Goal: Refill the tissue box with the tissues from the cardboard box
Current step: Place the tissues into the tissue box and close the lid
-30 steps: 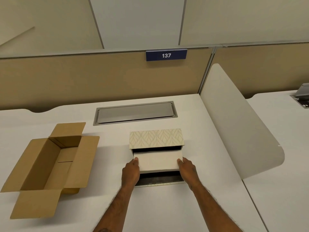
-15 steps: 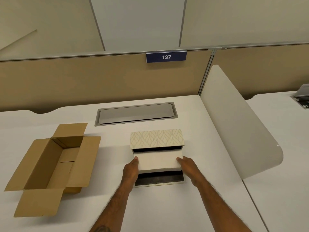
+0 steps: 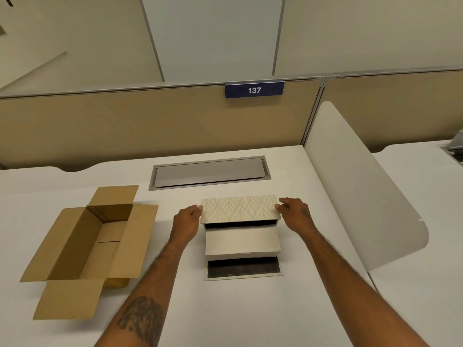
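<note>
Head view: tissue box (image 3: 240,236) on table (image 3: 250,309), long axis left-right, patterned lid (image 3: 239,208) raised at rear; left hand (image 3: 186,222) and right hand (image 3: 294,214) fingers loosely curled, touching opposite lid ends; empty-looking cardboard box (image 3: 85,246) well left.

Your tissue box (image 3: 240,209) sits mid-desk with its leaf-patterned lid raised at the far side, a pale block of tissues (image 3: 241,242) lying across it and a dark flap flat toward you. The cardboard box (image 3: 87,244) lies well to its left, all flaps open, nothing visible inside.
</note>
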`<state>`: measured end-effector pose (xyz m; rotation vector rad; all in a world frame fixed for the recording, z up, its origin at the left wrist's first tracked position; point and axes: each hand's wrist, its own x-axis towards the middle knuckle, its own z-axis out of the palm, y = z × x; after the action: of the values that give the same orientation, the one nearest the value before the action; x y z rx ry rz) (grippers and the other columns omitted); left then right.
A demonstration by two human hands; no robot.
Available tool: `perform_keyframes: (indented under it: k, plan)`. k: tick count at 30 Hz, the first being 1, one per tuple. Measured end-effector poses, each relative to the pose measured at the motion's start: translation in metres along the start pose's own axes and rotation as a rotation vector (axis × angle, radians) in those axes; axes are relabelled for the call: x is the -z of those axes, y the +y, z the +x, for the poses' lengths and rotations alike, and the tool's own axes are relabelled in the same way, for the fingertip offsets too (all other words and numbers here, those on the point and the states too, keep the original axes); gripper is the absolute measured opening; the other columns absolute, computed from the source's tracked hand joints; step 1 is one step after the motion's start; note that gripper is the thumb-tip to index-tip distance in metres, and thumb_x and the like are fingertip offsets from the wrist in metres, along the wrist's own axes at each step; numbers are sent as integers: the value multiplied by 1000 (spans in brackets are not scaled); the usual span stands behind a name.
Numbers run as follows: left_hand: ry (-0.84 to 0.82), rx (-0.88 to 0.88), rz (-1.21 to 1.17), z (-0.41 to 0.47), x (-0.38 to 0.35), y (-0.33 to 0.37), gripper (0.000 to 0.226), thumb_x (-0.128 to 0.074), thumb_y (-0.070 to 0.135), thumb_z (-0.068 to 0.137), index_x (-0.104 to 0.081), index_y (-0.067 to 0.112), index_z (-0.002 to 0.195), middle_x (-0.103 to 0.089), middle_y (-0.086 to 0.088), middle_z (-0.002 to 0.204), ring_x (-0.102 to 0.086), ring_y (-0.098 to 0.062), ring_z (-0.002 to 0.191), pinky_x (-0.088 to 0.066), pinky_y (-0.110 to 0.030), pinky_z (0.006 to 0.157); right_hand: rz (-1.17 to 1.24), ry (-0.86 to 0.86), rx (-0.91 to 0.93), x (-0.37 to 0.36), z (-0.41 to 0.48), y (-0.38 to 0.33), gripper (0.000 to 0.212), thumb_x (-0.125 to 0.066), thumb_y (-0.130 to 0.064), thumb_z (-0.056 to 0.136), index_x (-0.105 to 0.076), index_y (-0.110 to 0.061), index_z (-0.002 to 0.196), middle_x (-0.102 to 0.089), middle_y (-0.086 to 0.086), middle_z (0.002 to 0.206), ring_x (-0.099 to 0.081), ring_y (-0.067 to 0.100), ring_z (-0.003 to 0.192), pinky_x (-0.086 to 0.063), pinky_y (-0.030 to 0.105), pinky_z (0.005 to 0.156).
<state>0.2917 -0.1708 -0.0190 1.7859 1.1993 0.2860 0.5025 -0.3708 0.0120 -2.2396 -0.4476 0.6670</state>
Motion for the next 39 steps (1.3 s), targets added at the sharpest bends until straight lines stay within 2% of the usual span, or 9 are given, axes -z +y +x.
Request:
perform_keyframes:
  k: [6,11,15,18,24,28,33,36,39]
  plan:
    - [14,-15,110,9,-5,6,38,-58,21,95,-58,1,127,-61,-18,130,-56,-32,120,-42,-34,101,-46,-34,-10,-5,9,6,46,-63,-13,93,-54,-5,137,-60,16,135,-58,28,120,-45,33,104]
    - [-44,-83,157,6,3,6,53,-61,15,92,-43,14,142,-64,-3,86,-59,-19,89,-48,-31,81,-174,-126,48,2,11,6,64,-62,-13,93,-34,-21,151,-61,4,98,-57,17,89,-47,27,82]
    - [-163,-158,339,3,8,6,64,-60,15,93,-29,23,149,-61,-11,117,-52,-15,93,-45,-25,75,-325,-199,107,6,5,6,69,-61,-14,94,-27,-25,153,-58,9,118,-54,17,96,-47,26,81]
    - [-188,-194,367,-1,10,2,60,-60,14,93,-35,22,147,-57,-11,129,-49,-15,96,-44,-25,80,-329,-207,144,6,-2,10,66,-61,-12,94,-30,-24,152,-57,7,112,-55,18,94,-47,27,83]
    - [-162,-242,380,-13,9,-11,54,-62,14,91,-42,24,141,-60,-2,101,-57,-16,85,-46,-25,78,-292,-191,191,5,-15,24,64,-62,-8,92,-36,-24,148,-59,6,96,-58,18,84,-48,26,81]
    - [-191,-253,394,-28,7,-21,56,-62,15,92,-39,28,141,-62,-7,123,-60,-18,94,-52,-30,81,-295,-183,240,1,-24,41,62,-63,-7,90,-40,-26,145,-58,0,88,-55,10,72,-45,18,65]
    - [-213,-283,420,-51,4,-41,62,-61,15,92,-35,31,145,-58,-6,133,-58,-22,115,-51,-34,94,-303,-189,268,-5,-40,73,66,-61,-13,89,-38,-44,143,-58,-5,89,-57,7,79,-46,16,68]
    - [-193,-333,460,-66,1,-52,66,-59,14,93,-29,34,148,-61,-4,117,-58,-17,99,-52,-33,87,-356,-168,296,-10,-53,88,68,-59,-15,90,-35,-50,143,-56,-9,93,-57,8,83,-41,10,66]
    - [-170,-364,492,-78,-3,-61,69,-55,11,93,-22,32,150,-59,-3,101,-57,-16,87,-51,-31,77,-352,-142,379,-14,-69,97,68,-56,-15,92,-32,-48,146,-51,-9,86,-55,9,78,-47,17,67]
